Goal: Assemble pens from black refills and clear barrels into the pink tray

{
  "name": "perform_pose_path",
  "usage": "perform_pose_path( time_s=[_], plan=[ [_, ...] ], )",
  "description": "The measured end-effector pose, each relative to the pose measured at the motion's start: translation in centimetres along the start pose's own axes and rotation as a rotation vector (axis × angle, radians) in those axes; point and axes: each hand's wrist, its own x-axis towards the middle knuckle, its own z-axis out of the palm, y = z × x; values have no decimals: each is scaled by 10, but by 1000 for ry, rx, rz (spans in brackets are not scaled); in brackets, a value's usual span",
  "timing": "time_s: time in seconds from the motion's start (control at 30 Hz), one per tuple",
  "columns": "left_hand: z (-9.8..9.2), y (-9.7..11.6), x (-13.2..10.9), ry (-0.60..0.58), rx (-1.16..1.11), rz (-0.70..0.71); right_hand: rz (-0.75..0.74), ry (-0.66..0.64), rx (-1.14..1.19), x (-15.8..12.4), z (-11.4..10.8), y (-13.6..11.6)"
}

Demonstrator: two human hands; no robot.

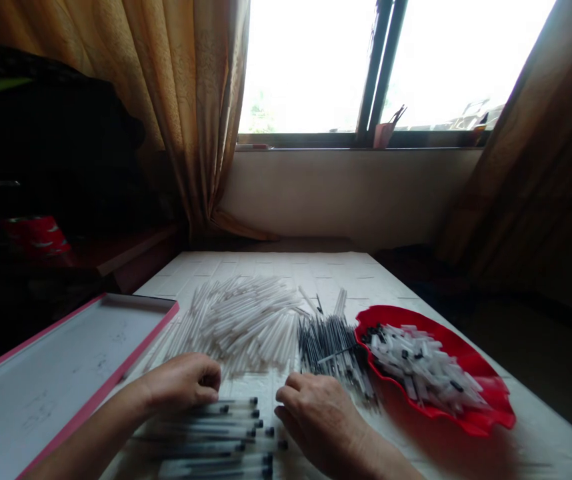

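My left hand (pixel 183 381) is curled, its fingertips close to the topmost of the assembled pens (pixel 216 430) with black ends, which lie in a row below it. Whether it grips one is hidden. Across a small gap, my right hand (pixel 323 413) has its thumb and fingers pressed together; anything between them is too blurred to make out. Beyond my hands lies a heap of whitish pen barrels (pixel 251 317). Dark, thin pen refills (pixel 331 340) are bunched to its right. A wavy-edged red plate (pixel 491 393) holds white caps (pixel 426 363) and small black parts.
The table (pixel 336 267) has a white brick-patterned cover. A pink-edged white tray (pixel 66 373) lies on the left. A window (pixel 311 67) with gold curtains (pixel 201 80) stands behind, with a pink holder (pixel 383 135) on its sill. A red container (pixel 39 237) stands far left.
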Motion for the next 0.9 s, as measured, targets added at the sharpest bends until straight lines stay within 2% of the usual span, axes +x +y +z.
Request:
perform_pose_path(
  time_s=[0.13, 0.37, 0.53, 0.67, 0.77, 0.9],
  plan=[
    [3, 7, -1, 36, 22, 46, 4, 40, 58, 3, 24, 12],
    [28, 34, 0, 159, 84, 83, 7, 211, 104, 6, 56, 18],
    [36, 39, 3, 192, 91, 96, 37, 202, 110, 7, 58, 19],
    [45, 33, -1, 238, 55, 138, 83, 162, 264, 7, 47, 21],
    [53, 25, 0, 371, 49, 253, 78, 172, 425, 4, 41, 23],
    [54, 17, 2, 660, 62, 404, 126, 270, 609, -1, 32, 27]
  ],
)
